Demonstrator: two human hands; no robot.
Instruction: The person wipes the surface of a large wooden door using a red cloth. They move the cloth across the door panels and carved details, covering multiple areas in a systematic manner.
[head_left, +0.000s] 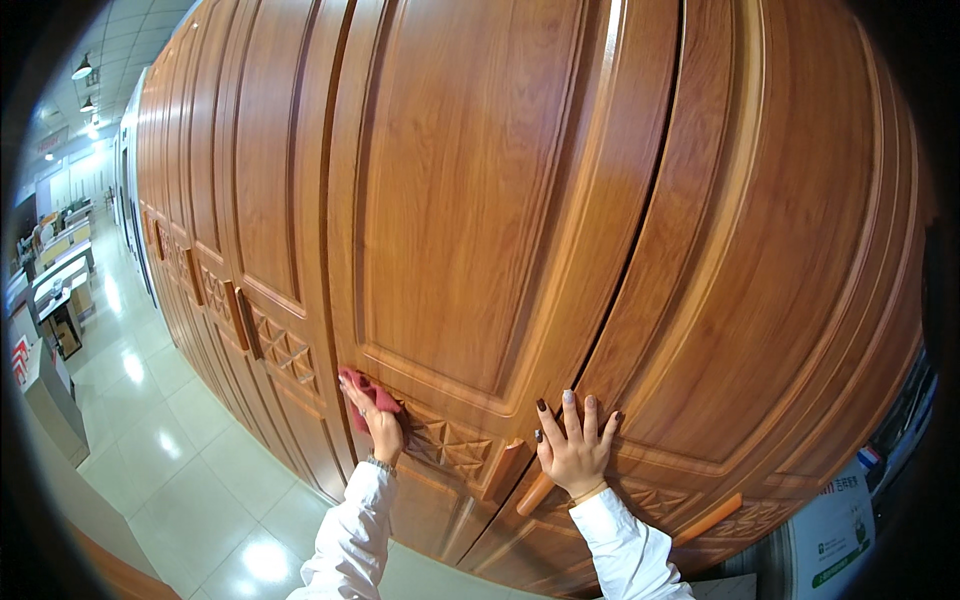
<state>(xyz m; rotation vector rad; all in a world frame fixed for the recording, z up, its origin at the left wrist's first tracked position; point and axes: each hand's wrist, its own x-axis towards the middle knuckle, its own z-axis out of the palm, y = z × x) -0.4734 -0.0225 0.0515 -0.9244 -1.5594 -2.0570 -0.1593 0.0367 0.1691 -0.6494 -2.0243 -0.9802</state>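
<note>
A dark red cloth (373, 396) lies under my left hand (377, 417), which presses it against a wooden wardrobe door (457, 210) near that door's left edge. Just right of the cloth runs a band of carved diamond-patterned relief (450, 448). My right hand (576, 450) rests with spread fingers on the neighbouring door, right of the dark gap between the two doors, and holds nothing. Below and left of it are two wooden door handles, one on the left door (502, 469) and one beside the gap (535, 493).
More panelled wardrobe doors (266, 165) with handles (241, 322) run off to the left. Glossy floor tiles (180, 450) lie below them. Desks (64, 270) and a grey cabinet (56, 405) stand at the far left. A printed white board (832, 525) is at the lower right.
</note>
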